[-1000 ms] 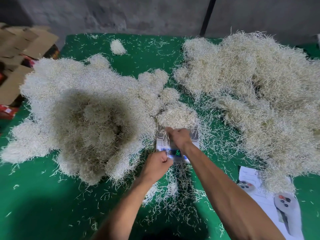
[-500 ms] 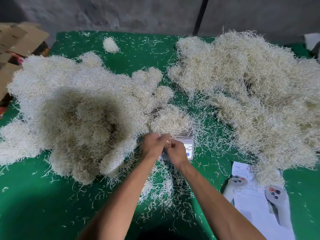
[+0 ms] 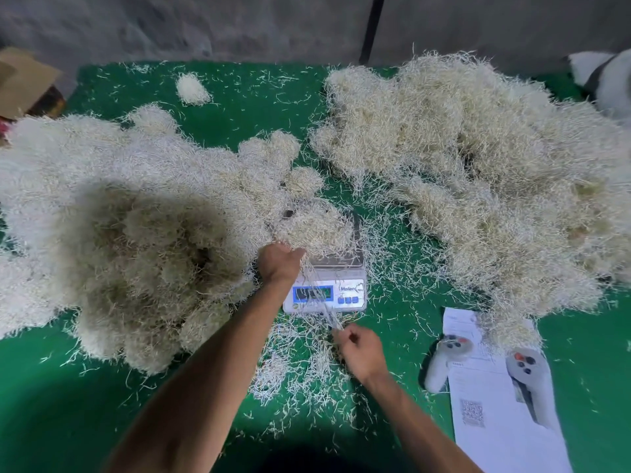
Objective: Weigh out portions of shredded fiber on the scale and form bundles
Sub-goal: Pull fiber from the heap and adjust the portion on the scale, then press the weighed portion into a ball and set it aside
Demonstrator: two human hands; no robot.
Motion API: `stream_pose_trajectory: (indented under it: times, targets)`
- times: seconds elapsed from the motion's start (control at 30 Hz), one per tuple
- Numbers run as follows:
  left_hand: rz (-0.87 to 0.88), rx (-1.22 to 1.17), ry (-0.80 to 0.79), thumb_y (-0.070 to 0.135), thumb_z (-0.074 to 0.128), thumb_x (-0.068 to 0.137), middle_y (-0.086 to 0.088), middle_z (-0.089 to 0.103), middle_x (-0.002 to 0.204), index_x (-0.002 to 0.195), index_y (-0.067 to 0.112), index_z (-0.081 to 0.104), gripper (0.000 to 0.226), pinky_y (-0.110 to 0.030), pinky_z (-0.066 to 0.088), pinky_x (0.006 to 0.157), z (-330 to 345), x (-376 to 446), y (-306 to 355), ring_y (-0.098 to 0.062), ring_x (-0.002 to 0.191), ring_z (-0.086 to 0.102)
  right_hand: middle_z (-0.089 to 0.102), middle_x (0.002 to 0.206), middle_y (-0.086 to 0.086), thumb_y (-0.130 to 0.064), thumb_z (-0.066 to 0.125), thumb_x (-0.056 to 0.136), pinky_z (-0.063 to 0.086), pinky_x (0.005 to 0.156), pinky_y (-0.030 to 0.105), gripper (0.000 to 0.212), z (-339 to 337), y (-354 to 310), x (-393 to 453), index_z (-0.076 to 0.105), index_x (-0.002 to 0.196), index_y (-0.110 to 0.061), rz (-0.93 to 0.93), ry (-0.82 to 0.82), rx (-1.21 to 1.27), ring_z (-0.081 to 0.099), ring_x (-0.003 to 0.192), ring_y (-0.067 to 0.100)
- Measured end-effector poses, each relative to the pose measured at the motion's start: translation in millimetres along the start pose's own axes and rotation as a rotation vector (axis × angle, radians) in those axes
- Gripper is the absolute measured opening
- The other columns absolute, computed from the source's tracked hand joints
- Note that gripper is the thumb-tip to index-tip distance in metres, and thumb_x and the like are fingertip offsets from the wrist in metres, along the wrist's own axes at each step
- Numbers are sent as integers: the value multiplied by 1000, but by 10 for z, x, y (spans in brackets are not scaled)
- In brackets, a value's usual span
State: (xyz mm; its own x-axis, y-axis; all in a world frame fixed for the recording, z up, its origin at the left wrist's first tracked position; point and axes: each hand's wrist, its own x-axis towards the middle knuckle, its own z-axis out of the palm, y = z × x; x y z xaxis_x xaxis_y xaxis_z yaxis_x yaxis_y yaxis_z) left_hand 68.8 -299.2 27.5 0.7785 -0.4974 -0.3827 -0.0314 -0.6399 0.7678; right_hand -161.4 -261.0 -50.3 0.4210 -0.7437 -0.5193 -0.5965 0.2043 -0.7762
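Pale cream shredded fiber [image 3: 478, 158] covers a green table [image 3: 68, 404]; the white scale [image 3: 324, 295] shows a blue display.

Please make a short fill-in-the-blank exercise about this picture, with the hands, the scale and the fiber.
1. The left hand grips the portion of fiber lying on the ____.
2. The right hand pinches a few ____ near the front of the scale.
3. The table cover is ____ in colour.
4. The two controllers lie on a sheet of ____.

Missing words: scale; strands; green; paper
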Motion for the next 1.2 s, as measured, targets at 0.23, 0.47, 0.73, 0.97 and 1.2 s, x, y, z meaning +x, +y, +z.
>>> stream_pose_trajectory:
  times: [0.23,0.47,0.73,0.97,1.2]
  targets:
    - [135,-76,-25,21,78,87,-5,48,58,57,19,49,41,-25,35,57,-99,-168,-157,-14,57,42,58,62,0,-36,53,106,38,40,19,25,-246,136,-89,63,92,-17,-11,93,-181,41,37,0]
    - [89,-178,-71,33,72,93,-6,64,63,75,7,69,31,-18,48,55,-166,-746,-594,-14,55,55,57,59,1,-44,51,105,35,39,13,26,-339,260,-312,62,97,-23,-114,75,-342,44,35,0]
    - [11,264,-201,47,70,91,1,50,64,73,12,55,42,-18,33,38,469,-1030,-736,-11,42,38,60,68,-4,-37,54,104,39,50,17,21,-216,266,-507,66,93,-26,-372,2,-316,51,52,4]
    - [107,385,-277,23,59,102,3,56,62,69,13,57,35,-15,36,37,189,-1190,-1218,-5,41,46,67,68,10,-36,42,110,46,43,19,27,-332,250,-484,63,106,-20,-232,104,-273,61,47,3]
    - [33,255,51,26,45,107,6,51,62,70,11,53,41,-24,31,40,-518,-1099,-1623,-11,45,42,58,60,4,-27,45,110,39,39,19,17,-88,133,-377,61,105,-23,-203,116,-189,47,39,4]
